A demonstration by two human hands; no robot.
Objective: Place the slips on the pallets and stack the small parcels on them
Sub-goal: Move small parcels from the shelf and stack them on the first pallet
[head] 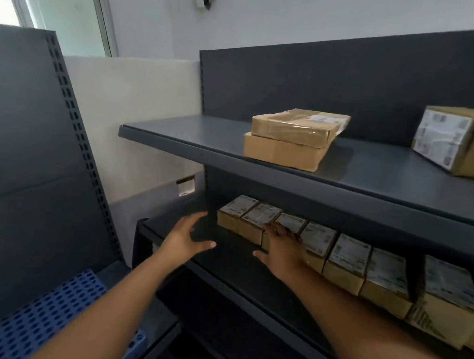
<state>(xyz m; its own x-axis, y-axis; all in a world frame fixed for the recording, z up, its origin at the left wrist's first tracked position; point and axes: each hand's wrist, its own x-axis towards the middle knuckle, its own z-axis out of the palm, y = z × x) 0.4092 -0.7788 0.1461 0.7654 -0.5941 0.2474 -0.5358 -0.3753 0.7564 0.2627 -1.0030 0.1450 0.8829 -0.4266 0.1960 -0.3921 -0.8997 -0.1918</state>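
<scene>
Seven small parcels (348, 257) with white labels on top stand side by side in one row on the lower shelf (232, 266), running from its back left toward the right edge, where something more is cut off and cannot be counted. The right hand (281, 247) lies open on the third parcel (291, 222) from the left, fingers resting across its top and thumb held apart. The left hand (187, 237) is open too, fingers spread, holding nothing above the bare shelf just left of the row. A dark bracket (413, 275) crosses in front of the row between the sixth and seventh parcels. On the upper shelf (194, 137) sit three more things: two flat parcels (292, 130) stacked one on the other, and well to their right one larger box (462, 144) with a labelled side. One blue perforated pallet (38, 314) lies at the lower left, below a dark slotted panel (31, 137).
</scene>
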